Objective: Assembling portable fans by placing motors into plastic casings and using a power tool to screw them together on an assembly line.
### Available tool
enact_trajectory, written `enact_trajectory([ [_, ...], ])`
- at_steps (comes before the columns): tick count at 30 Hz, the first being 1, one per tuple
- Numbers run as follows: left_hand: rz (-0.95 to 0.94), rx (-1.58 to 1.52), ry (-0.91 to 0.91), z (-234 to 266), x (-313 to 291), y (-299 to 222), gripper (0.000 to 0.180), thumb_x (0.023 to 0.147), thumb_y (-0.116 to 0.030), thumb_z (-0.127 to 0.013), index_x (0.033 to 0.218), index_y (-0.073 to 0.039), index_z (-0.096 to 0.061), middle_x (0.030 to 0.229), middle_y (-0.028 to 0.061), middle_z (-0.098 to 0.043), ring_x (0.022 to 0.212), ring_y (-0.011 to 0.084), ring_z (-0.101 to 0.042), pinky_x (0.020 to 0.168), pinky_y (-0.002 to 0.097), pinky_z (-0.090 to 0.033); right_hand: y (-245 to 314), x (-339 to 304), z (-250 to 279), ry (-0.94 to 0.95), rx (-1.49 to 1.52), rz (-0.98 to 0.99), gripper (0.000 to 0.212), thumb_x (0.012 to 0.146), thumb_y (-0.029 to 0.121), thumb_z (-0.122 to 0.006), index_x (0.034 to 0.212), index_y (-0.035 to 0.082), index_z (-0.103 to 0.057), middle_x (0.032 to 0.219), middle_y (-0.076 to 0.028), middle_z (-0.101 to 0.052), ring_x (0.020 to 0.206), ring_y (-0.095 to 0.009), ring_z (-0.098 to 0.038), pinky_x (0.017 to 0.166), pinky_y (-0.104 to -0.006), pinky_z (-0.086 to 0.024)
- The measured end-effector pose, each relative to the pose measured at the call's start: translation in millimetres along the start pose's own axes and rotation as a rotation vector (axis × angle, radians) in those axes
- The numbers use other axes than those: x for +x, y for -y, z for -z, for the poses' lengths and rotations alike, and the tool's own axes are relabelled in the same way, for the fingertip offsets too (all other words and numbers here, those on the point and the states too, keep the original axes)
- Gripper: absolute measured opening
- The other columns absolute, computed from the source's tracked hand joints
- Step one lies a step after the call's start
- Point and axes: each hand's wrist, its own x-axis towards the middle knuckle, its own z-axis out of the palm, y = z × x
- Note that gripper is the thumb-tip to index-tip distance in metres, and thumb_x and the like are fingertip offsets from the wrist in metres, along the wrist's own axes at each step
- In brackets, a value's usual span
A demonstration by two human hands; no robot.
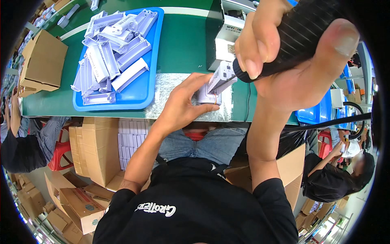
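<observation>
My left hand (182, 101) is closed round the lower part of a white plastic housing (222, 75), holding it upright on a clear plastic sheet (161, 91) at the table's near edge. In my right hand (294, 87) is a black electric screwdriver (304, 34), tilted, its bit pointing down and left into or just in front of the housing. Whether the bit touches a screw I cannot tell. Left of my hands, a blue tray (151, 77) carries a heap of similar white plastic shells (99, 61).
A black and white box-shaped device (221, 44) stands behind the housing, and a thin cable (248, 101) hangs over the table edge. An open cardboard box (46, 61) sits far left on the green table (183, 36). Another blue tray (319, 112) lies at right. Co-workers sit on both sides.
</observation>
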Motion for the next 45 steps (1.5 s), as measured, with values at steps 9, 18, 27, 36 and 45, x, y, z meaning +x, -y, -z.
enact_trajectory([
  [9, -0.021, 0.101, 0.038, 3, 1, -3, 0.072, 0.078, -0.011, -0.092, 0.143, -0.002, -0.062, 0.129, 0.0151, -0.068, 0.115, 0.0321, -0.067, 0.100, 0.0376, -0.052, 10, 5, -17, -0.066, -0.030, 0.031, 0.061, 0.110, 0.060, -0.045, 0.138, 0.007, -0.056, 0.081, -0.005, -0.054, 0.062, -0.017, -0.057, 0.057, -0.0329, -0.048],
  [18, 0.002, -0.134, -0.051, -2, 1, -1, 0.066, 0.084, -0.011, -0.090, 0.140, -0.002, -0.056, 0.130, 0.0108, -0.058, 0.122, 0.0241, -0.061, 0.105, 0.0387, -0.051, 71, -50, 42, -0.434, -0.144, 0.258, 0.076, 0.109, 0.060, -0.050, 0.153, -0.001, -0.038, 0.078, -0.004, -0.048, 0.059, -0.013, -0.047, 0.056, -0.0273, -0.040],
  [27, 0.137, -0.193, 0.037, 78, 18, -61, 0.077, 0.085, -0.008, -0.088, 0.152, -0.004, -0.050, 0.144, 0.0085, -0.057, 0.137, 0.0233, -0.057, 0.115, 0.0439, -0.050, -15, -173, 75, -0.941, -0.724, -0.029, 0.045, 0.107, 0.012, -0.061, 0.144, -0.008, -0.046, 0.097, -0.013, -0.066, 0.088, -0.019, -0.062, 0.085, -0.0317, -0.052],
  [36, 0.213, 0.392, 0.095, 237, 228, -23, 0.066, 0.094, -0.035, -0.083, 0.143, 0.000, -0.056, 0.125, 0.0117, -0.070, 0.110, 0.0213, -0.070, 0.100, 0.0371, -0.058, -46, -194, 45, -1.031, -0.955, -0.159, 0.030, 0.108, 0.000, -0.056, 0.137, -0.008, -0.052, 0.114, -0.015, -0.065, 0.105, -0.021, -0.065, 0.098, -0.0347, -0.051],
  [45, 0.639, 0.539, -0.045, 343, 310, 92, 0.064, 0.097, -0.054, -0.075, 0.131, -0.001, -0.067, 0.124, 0.0163, -0.071, 0.113, 0.0277, -0.070, 0.096, 0.0443, -0.062, -54, -197, 43, -0.985, -1.188, -0.157, 0.018, 0.106, -0.003, -0.057, 0.123, -0.009, -0.060, 0.113, -0.016, -0.067, 0.106, -0.025, -0.065, 0.100, -0.0369, -0.051],
])
